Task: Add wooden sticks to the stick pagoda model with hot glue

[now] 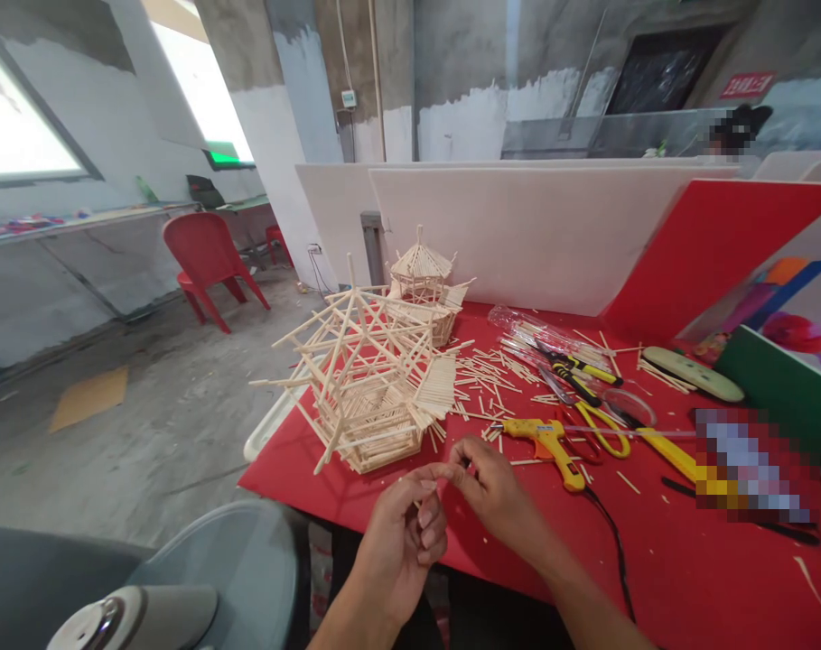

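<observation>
Just past the table's front edge, my left hand is closed, its thumb and forefinger pinched. My right hand meets it there, fingers curled and thumb pressing close to the left fingertips. Whatever lies between the fingers is too small or hidden to make out. Right beyond my hands stands a pavilion frame of thin wooden sticks, its roof ribs still bare and a slatted panel on its right side. Behind it is a smaller stick pavilion with a slatted roof. A yellow glue gun lies to the right of my right hand.
Loose sticks litter the red tabletop. Pliers, yellow-handled scissors and a yellow utility knife lie at right. The glue gun's black cord runs toward me. A grey stool stands at lower left.
</observation>
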`<state>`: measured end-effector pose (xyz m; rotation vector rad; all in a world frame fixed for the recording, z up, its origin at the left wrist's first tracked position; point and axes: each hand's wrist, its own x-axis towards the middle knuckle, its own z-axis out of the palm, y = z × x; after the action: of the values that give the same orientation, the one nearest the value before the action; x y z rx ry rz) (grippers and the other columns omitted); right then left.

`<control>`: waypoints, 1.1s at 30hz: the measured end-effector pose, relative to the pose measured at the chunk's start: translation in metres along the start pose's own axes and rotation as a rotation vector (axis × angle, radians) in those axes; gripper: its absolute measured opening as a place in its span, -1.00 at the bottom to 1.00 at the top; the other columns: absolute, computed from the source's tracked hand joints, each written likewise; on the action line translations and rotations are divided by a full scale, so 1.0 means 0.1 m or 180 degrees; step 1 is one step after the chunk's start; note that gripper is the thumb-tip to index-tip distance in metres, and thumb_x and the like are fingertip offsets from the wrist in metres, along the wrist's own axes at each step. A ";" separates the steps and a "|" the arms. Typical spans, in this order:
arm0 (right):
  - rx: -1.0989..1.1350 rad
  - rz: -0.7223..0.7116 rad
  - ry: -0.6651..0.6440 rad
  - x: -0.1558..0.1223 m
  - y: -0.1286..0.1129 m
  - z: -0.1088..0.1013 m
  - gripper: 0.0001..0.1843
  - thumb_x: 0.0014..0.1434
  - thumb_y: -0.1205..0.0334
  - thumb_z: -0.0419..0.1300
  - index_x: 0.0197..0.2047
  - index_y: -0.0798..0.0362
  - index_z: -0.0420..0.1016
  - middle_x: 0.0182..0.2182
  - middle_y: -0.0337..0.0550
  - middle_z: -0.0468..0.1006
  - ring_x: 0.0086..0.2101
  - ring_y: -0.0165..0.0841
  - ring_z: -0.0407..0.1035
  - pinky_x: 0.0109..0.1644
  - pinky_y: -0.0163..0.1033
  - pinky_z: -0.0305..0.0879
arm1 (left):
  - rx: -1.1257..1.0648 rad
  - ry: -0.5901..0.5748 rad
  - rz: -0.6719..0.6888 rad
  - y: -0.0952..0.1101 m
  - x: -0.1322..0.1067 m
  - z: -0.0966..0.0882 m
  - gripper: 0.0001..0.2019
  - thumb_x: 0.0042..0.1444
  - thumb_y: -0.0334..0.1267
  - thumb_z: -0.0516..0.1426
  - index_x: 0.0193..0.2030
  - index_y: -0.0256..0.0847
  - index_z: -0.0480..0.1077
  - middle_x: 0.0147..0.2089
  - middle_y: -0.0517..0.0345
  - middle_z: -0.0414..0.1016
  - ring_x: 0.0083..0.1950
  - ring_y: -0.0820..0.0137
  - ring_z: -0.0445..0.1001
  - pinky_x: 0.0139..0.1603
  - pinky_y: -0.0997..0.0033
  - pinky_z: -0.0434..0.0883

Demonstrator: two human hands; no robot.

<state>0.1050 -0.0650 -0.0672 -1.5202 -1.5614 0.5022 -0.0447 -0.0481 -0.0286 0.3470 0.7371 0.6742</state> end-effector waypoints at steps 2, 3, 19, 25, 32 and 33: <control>-0.0160 0.0028 0.0188 -0.03 -0.01 0.04 -0.67 0.32 0.01 0.02 -0.40 0.03 0.29 -0.46 -0.27 0.38 -0.43 -0.42 0.29 -0.35 -0.32 0.17 | -0.0036 -0.0022 0.0039 0.00 -0.01 0.03 -0.78 -0.02 -0.37 0.14 -0.20 -0.35 0.46 -0.64 0.36 0.08 -0.66 0.62 0.01 -0.69 0.61 -0.10; -0.0212 0.0058 0.0275 -0.05 -0.01 0.06 -0.66 0.33 0.01 0.00 -0.40 0.03 0.29 -0.46 -0.27 0.38 -0.44 -0.42 0.29 -0.35 -0.32 0.16 | -0.0049 -0.0012 0.0072 0.00 -0.01 0.04 -0.77 0.00 -0.35 0.14 -0.18 -0.35 0.47 -0.63 0.35 0.10 -0.65 0.61 0.04 -0.69 0.61 -0.08; 0.0150 -0.0321 0.0368 -0.26 -0.32 0.11 -0.84 0.20 0.17 0.22 -0.15 -0.02 0.53 -0.34 -0.23 0.60 -0.40 -0.44 0.46 -0.34 -0.38 0.32 | 0.0301 0.0351 0.0571 -0.01 0.03 0.07 -0.68 0.06 -0.07 0.23 -0.21 -0.32 0.59 -0.03 -0.13 0.56 0.02 0.19 0.47 -0.07 0.40 0.40; 0.0099 -0.0538 0.0708 -0.16 -0.46 0.18 -0.89 0.22 0.27 0.16 -0.28 0.02 0.53 -0.43 -0.20 0.59 -0.44 -0.42 0.45 -0.35 -0.35 0.33 | 0.0209 0.0133 0.0552 0.08 0.02 0.12 -0.65 0.05 -0.06 0.24 -0.19 -0.34 0.59 -0.05 -0.16 0.57 -0.01 0.18 0.48 0.01 0.33 0.39; -0.0017 -0.0566 0.0665 -0.16 -0.47 0.26 -0.85 0.23 0.30 0.14 -0.33 0.03 0.52 -0.46 -0.20 0.58 -0.47 -0.44 0.43 -0.35 -0.35 0.31 | 0.0243 0.0067 0.0680 0.16 0.00 0.08 -0.66 0.06 -0.11 0.23 -0.15 -0.36 0.56 -0.08 -0.16 0.57 -0.01 0.18 0.49 0.00 0.32 0.40; -0.0001 -0.0536 0.0729 -0.14 -0.48 0.27 -0.85 0.23 0.29 0.14 -0.34 0.03 0.53 -0.47 -0.20 0.58 -0.47 -0.44 0.43 -0.36 -0.35 0.30 | 0.0216 0.0100 0.0716 0.17 0.01 0.07 -0.68 0.04 -0.14 0.25 -0.15 -0.34 0.55 -0.11 -0.13 0.58 -0.03 0.20 0.50 -0.03 0.33 0.41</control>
<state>0.0532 -0.0791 -0.0486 -1.3793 -1.4926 0.2235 -0.0465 -0.0355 -0.0154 0.4872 0.7584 0.8696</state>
